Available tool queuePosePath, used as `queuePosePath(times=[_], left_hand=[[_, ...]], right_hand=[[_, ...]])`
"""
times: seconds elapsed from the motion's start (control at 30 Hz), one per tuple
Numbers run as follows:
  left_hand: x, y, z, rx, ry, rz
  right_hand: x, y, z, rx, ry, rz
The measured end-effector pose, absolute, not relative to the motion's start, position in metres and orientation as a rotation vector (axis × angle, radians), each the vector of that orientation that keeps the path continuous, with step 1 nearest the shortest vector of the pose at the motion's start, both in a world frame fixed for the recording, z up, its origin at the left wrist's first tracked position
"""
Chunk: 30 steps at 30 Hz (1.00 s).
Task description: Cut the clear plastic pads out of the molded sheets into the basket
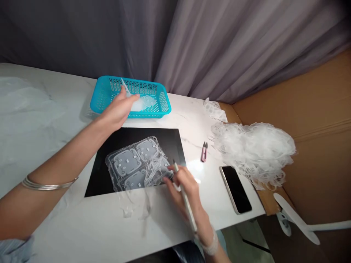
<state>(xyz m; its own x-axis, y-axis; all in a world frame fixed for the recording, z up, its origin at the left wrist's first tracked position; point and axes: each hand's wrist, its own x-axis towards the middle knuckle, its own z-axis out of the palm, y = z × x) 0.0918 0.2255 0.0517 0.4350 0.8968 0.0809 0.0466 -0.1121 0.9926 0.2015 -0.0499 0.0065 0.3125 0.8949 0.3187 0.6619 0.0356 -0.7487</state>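
My left hand (117,109) hovers over a turquoise plastic basket (130,96) and pinches a clear plastic scrap (139,103), whose thin strip rises past my fingers. My right hand (183,190) grips a slim white-handled tool (186,204). Its pointed tip touches a clear moulded sheet (131,164) with rounded-square cells, lying on a black mat (104,175). Loose clear strips (155,171) lie tangled on the sheet beside my right fingers and hide part of it.
On the white marble table stand pink thread snips (204,151), a black-screened phone (235,189) and a large heap of clear trimmings (252,153). A cardboard wall (315,109) rises at the right, with a grey curtain (219,47) behind.
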Motion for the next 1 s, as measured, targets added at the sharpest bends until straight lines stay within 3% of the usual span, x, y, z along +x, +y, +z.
queuePosePath(times=[0.1, 0.2, 0.3, 0.47, 0.6, 0.7, 1.0], left_hand=[[0.089, 0.204, 0.043, 1.954, 0.891, 0.784], [0.081, 0.171, 0.025, 2.456, 0.604, 0.522], [0.077, 0.161, 0.011, 2.612, 0.543, 0.324], [0.063, 0.161, 0.012, 2.674, 0.57, 0.266], [0.041, 0.137, 0.005, 2.738, 0.434, 0.138], [0.04, 0.125, -0.012, 2.844, 0.34, 0.061], [0.084, 0.169, -0.02, 3.004, 0.406, 0.0]], right_hand=[[0.183, -0.046, -0.003, -1.683, -1.721, 0.222], [0.164, -0.049, -0.009, -1.747, -1.905, 0.143], [0.154, -0.053, -0.011, -1.727, -1.994, 0.167], [0.194, -0.037, 0.012, -1.609, -1.468, 0.604], [0.267, -0.003, 0.033, -1.603, -0.938, 0.649], [0.31, 0.013, 0.033, -1.65, -0.887, 0.698], [0.346, 0.009, 0.016, -1.862, -0.875, 0.385]])
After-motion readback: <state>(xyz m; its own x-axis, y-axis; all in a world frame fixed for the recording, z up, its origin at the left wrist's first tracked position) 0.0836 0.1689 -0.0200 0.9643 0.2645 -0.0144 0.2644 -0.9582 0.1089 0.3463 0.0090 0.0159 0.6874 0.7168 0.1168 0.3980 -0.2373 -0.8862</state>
